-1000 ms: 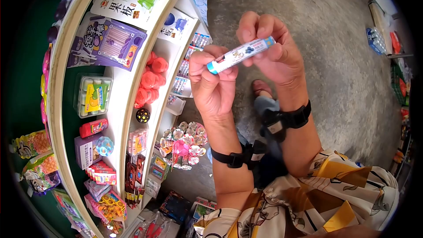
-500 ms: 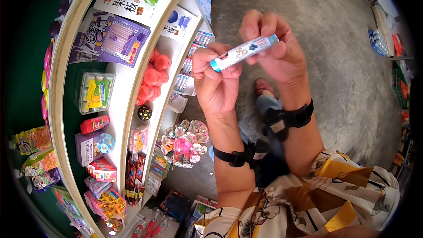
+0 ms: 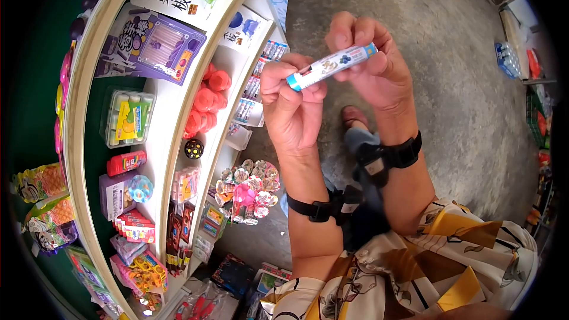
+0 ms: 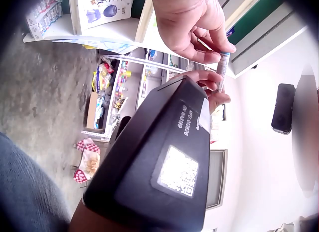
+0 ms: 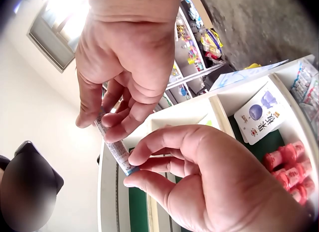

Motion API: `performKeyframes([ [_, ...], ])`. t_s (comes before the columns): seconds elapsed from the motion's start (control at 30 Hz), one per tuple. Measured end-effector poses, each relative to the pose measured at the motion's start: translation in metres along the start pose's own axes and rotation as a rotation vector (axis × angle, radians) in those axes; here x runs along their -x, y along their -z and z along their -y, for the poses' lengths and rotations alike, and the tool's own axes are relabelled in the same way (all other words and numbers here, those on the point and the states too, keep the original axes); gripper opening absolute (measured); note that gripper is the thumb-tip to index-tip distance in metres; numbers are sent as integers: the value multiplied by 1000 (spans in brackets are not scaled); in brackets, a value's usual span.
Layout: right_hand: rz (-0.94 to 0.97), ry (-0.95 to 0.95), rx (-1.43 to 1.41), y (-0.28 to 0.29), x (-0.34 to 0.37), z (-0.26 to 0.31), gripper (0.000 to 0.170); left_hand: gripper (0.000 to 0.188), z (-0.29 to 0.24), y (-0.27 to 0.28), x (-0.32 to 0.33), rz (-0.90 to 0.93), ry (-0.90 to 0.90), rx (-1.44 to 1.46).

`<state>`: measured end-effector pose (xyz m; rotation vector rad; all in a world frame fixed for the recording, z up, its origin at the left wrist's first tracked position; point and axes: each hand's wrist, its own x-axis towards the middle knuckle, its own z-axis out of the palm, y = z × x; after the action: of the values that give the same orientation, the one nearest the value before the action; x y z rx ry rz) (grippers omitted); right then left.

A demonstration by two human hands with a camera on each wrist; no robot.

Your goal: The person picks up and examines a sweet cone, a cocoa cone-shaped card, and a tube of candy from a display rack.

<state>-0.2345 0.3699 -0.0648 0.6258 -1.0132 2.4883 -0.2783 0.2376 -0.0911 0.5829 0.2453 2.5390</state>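
Observation:
A slim white candy tube [image 3: 332, 66] with bright blue ends and a blueberry print is held up between both hands. My left hand [image 3: 294, 109] pinches its lower, blue-capped end between thumb and fingers in the head view. At the other end, the right hand [image 3: 382, 80] grips it with thumb and curled fingers. The right wrist view shows the tube [image 5: 117, 151] slanting between the two sets of fingertips. In the left wrist view the tube [image 4: 223, 67] is partly covered by fingers, and a black wrist camera [image 4: 154, 162] hides much of the right hand.
To the left stands a white shelf unit [image 3: 163, 104] with sweets: a purple packet [image 3: 157, 44], a clear box [image 3: 128, 120], red candies [image 3: 205, 104]. Similar small tubes [image 3: 274, 51] fill a rack. Wrapped lollipops [image 3: 249, 192] stand beside the shelf over the concrete floor [image 3: 474, 106].
Both hands and the tube sit slightly higher and farther right in the head view, where the shelf has also shifted a little. The hold on the tube looks the same.

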Motion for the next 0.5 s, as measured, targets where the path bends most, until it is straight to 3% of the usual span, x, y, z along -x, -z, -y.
performKeyframes([
  [0.5, 4, -9, -32, -1, -1, -1, 26, 26, 0, 2, 0, 3, -10, -5],
])
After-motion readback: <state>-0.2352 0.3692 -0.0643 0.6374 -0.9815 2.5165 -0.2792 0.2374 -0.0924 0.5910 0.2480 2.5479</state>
